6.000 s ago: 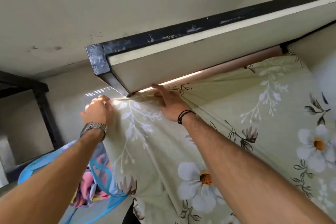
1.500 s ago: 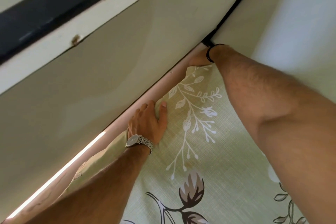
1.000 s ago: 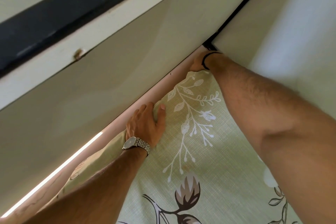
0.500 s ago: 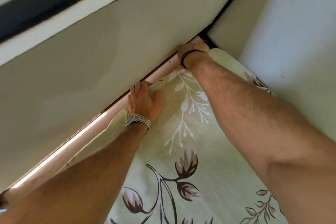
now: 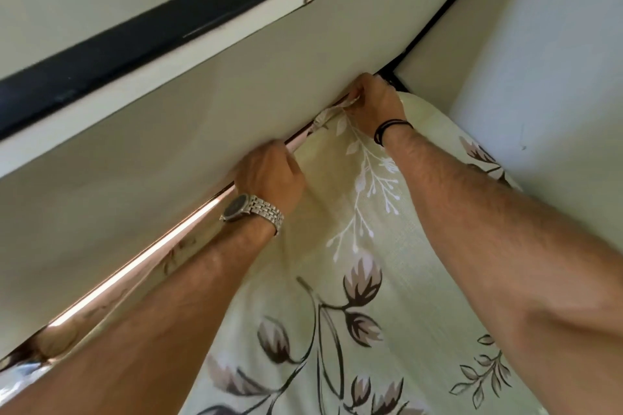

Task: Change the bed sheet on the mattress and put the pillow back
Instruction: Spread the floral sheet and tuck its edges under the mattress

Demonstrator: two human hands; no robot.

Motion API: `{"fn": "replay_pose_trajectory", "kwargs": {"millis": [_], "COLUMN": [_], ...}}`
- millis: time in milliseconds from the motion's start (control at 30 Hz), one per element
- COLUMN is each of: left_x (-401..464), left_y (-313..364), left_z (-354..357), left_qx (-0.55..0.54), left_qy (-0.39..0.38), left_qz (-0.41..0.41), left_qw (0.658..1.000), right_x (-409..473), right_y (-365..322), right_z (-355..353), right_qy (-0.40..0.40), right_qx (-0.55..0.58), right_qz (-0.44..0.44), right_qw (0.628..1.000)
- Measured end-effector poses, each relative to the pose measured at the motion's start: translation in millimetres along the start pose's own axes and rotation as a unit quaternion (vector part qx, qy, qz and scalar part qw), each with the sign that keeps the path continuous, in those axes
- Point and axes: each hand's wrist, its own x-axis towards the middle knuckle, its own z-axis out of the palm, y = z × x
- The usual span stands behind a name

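Against the pale wall, both hands had gone from pressing flat to gripping: left hand and right hand pinched the floral sheet's far edge, seemingly for tucking.

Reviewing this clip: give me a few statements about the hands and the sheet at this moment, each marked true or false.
1. The right hand pinches the sheet edge at the far corner. True.
2. The left hand rests flat and open on the sheet. False: its fingers are curled at the sheet's edge.
3. The watch is on the left wrist. True.
4. The sheet is plain white. False: pale green with a floral print.
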Motion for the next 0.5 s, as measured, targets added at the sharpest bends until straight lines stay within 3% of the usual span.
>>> {"fn": "replay_pose_trajectory", "kwargs": {"millis": [67, 167, 400, 500], "left_x": [-0.5, -4.9, 3.3, 10.0], "left_y": [9.1, 16.2, -27.8, -32.4], "left_z": [4.3, 24.6, 70.4, 76.0], "left_qx": [-0.071, -0.048, -0.002, 0.011], "left_qy": [0.016, -0.029, -0.05, -0.099], "left_qz": [0.029, 0.017, -0.003, -0.051], "left_qw": [0.997, 0.998, 0.999, 0.994], "right_x": [0.0, 1.1, 4.7, 15.9], "right_y": [2.1, 11.0, 22.4, 17.6], "right_z": [-0.3, 0.5, 34.1, 34.5], "right_qy": [0.019, 0.011, -0.082, -0.149], "right_qx": [0.002, -0.02, -0.104, -0.187], "right_qz": [-0.018, -0.029, -0.043, -0.035], "right_qw": [1.0, 0.999, 0.99, 0.97]}}
